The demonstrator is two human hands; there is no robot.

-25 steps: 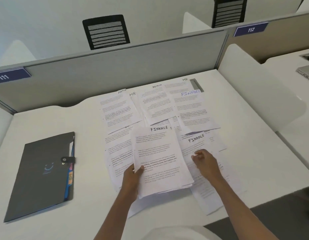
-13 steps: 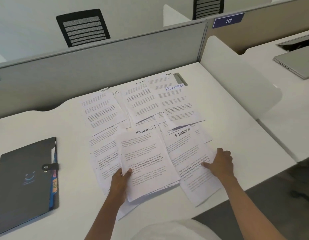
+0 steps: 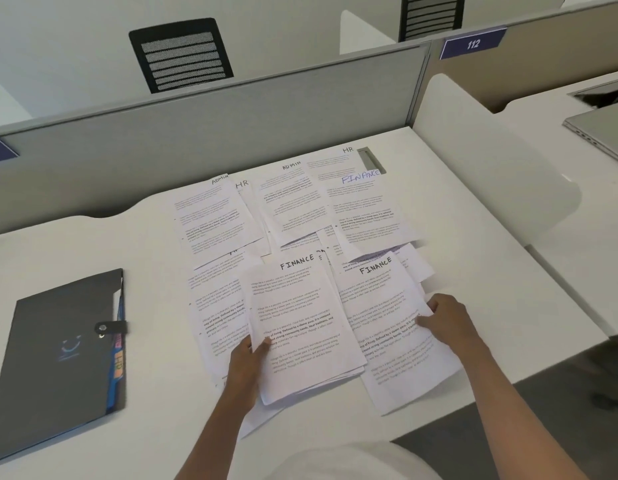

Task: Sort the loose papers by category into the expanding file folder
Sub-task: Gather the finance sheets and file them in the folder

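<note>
Printed sheets headed ADMIN, HR and FINANCE lie spread over the white desk. My left hand holds a small stack of FINANCE sheets by its left edge, thumb on top. To its right lies another FINANCE sheet; my right hand pinches its right edge, thumb on the paper. Further back lie an ADMIN sheet, a second ADMIN sheet and a blue-lettered FINANCE sheet. The dark expanding file folder lies closed at the left, its snap strap fastened and coloured tabs showing along its right edge.
A grey partition closes the desk's far side and a white divider its right side. A closed laptop rests on the neighbouring desk. A cable slot sits at the back right. The desk's front edge runs just past my right hand.
My right hand slid from the middle of the right FINANCE sheet out to its right edge and took hold of it. My left hand kept its stack. The camera view shifted.
</note>
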